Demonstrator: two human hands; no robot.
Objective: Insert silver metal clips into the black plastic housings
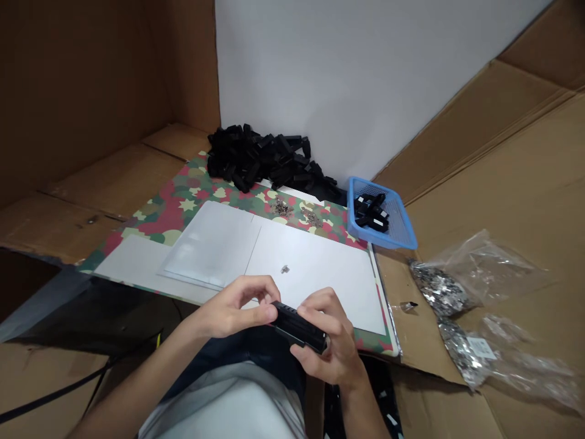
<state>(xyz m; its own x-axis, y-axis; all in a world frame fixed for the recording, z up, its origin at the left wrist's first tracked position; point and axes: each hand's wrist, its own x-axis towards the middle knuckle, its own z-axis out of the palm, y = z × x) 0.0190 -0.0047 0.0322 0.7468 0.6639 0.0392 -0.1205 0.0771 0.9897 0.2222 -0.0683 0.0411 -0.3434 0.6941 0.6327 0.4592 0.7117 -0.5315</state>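
Between my two hands is a black oblong plastic part (298,328), tilted down to the right, just over the near edge of the table. My left hand (242,308) pinches its left end between thumb and fingers. Around the other end, my right hand (331,338) has its thumb below and its fingers on top. Whether a small piece sits under my left fingertips is hidden. A few tiny metal pieces (285,269) lie on the white sheet (324,262) beyond my hands.
A heap of black plastic parts (265,155) lies at the back. Two small piles of metal bits (282,207) rest on the camouflage-patterned cloth (187,198). On the right are a blue basket (406,228) holding black parts and clear bags of metal pieces (441,292). Cardboard walls (503,158) enclose the table.
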